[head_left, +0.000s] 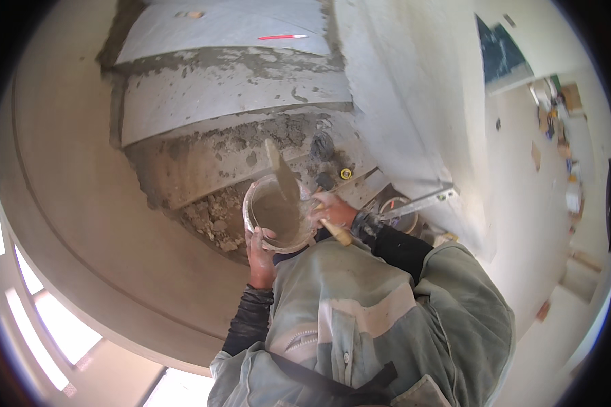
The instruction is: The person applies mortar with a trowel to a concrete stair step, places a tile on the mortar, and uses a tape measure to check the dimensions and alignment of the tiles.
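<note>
My left hand [260,256] grips the near left rim of a round, pale bucket [248,207], held up in front of my body. Grey wet mortar [278,220] lies inside it. In my right hand [335,209], at the bucket's right side, is a trowel; its wooden handle [337,233] sticks out below the fist. The mortar-coated trowel blade [284,173] reaches over the bucket and points away from me. My right fingers are close to the rim, and I cannot tell whether they touch it.
Beyond the bucket rise steps with grey slabs [231,102] and mortar-smeared joints. A red pencil-like stick [282,36] lies on the upper slab. Rubble [214,220] is at the left, a yellow tape measure [346,173] at the right, near a metal straightedge [421,202] and another bucket [398,216]. Walls flank both sides.
</note>
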A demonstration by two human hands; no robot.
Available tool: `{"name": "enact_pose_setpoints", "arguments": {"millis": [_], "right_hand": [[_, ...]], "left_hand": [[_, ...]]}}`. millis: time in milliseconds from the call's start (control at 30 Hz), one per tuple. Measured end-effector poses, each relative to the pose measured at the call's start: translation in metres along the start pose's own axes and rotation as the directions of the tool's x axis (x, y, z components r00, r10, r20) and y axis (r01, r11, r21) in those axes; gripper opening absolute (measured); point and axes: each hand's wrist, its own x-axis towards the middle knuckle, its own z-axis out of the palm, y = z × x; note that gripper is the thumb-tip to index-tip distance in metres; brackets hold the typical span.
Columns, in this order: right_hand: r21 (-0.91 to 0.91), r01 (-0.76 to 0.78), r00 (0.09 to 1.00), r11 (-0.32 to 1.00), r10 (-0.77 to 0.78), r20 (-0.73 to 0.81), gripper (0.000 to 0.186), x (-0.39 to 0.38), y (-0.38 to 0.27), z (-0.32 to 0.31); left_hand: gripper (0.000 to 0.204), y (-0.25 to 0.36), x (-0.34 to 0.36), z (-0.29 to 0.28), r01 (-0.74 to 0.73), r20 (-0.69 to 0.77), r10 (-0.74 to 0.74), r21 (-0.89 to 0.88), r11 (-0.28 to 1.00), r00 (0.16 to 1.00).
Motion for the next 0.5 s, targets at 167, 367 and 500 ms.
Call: {"name": "enact_pose_setpoints", "arguments": {"millis": [167, 367, 500], "right_hand": [[-0.324, 0.287, 0.948, 0.902, -0.317, -0.043, 0.029, -0.017, 0.026, 0.065], [-0.487, 0.372, 0.773, 0.790, -0.554, -0.308, 0.024, -0.056, 0.067, 0.086], [-0.284, 0.485, 0.434, 0.827, -0.510, -0.742, 0.019, -0.065, 0.148, 0.091]], "left_hand": [[0.051, 0.017, -0.007, 0.004, 0.183, 0.180, -0.180, 0.003, 0.983, 0.967], [0.062, 0.004, 0.016, -0.011, 0.007, 0.436, -0.163, 0.337, 0.941, 0.885], [0.069, 0.010, 0.037, -0.054, -0.050, 0.406, -0.357, 0.716, 0.696, 0.841]]}}
